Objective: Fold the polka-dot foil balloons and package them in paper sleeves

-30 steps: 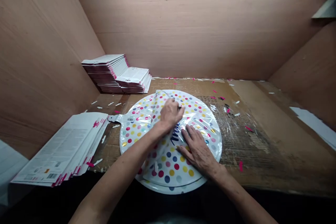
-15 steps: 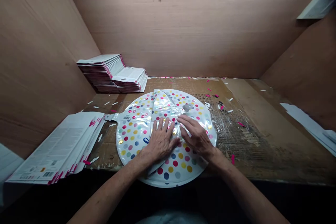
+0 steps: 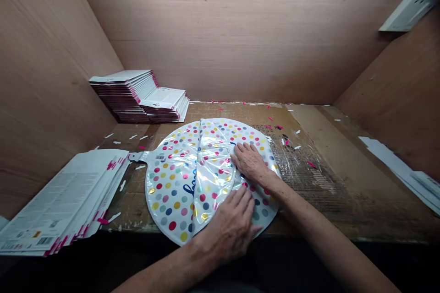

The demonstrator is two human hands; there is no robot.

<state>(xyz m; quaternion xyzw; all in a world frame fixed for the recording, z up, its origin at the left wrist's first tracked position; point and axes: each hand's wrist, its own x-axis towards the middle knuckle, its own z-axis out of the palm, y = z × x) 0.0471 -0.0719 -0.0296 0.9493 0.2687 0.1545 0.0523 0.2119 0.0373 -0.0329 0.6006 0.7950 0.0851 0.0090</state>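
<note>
While the left hand point(image 3: 232, 222) lies across the near edge of a flat, round, shiny white foil balloon point(image 3: 168, 192) printed with multicoloured dots, the right hand point(image 3: 250, 162) rests farther back on its right half. Both hands have their fingers extended and loosely parted, pressed down on the foil rather than closed around it. The balloon lies on the brown cardboard-covered table point(image 3: 337, 192), a folded section point(image 3: 213, 160) over its middle, straight along the left and curved along the right, beside dark blue lettering point(image 3: 189, 187). Its narrow silvery tail point(image 3: 140, 156) points left to a fanned pile of white printed cards with pink edges point(image 3: 68, 197); whether they touch is unclear. Behind, similar stacked white cards point(image 3: 134, 96) stand against the pale wooden panels point(image 3: 223, 32). Small pink and white scraps point(image 3: 311, 164) dot the table.
</note>
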